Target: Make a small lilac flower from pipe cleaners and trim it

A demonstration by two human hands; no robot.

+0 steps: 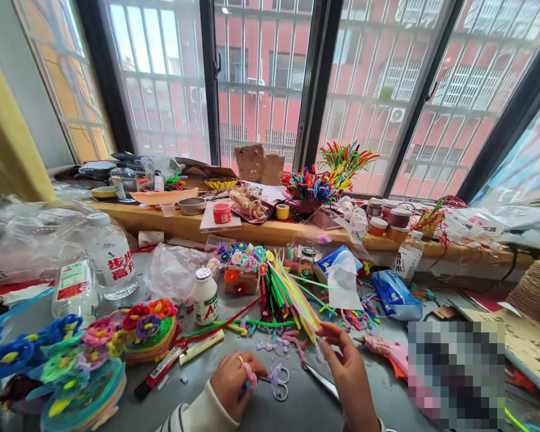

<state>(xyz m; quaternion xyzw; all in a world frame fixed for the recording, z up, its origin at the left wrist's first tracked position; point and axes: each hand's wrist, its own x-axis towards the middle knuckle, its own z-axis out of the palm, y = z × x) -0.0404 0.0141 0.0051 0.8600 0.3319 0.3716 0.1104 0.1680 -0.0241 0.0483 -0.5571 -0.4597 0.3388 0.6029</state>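
My left hand (234, 382), a ring on one finger, is curled round a small pink pipe-cleaner piece (251, 376). Just right of it lie silver scissor finger rings (280, 393) and a lilac fuzzy piece (276, 375). My right hand (344, 367) has thumb and fingers apart, with its fingertips at the near ends of a fanned bundle of pipe cleaners (285, 294) in green, pink, yellow and white. Whether it touches a strand is unclear. Under that hand a long silver metal tool (323, 383) is partly hidden. Cut scraps (270, 346) lie between the hands.
Fuzzy flowers on round bases (87, 396) stand at left, near a red-and-black utility knife (157, 369) and a white bottle (205, 297). A flower-filled box (242, 282) is behind. At right are a pink glue gun (387, 351), a blue tissue pack (396, 294) and a blurred patch.
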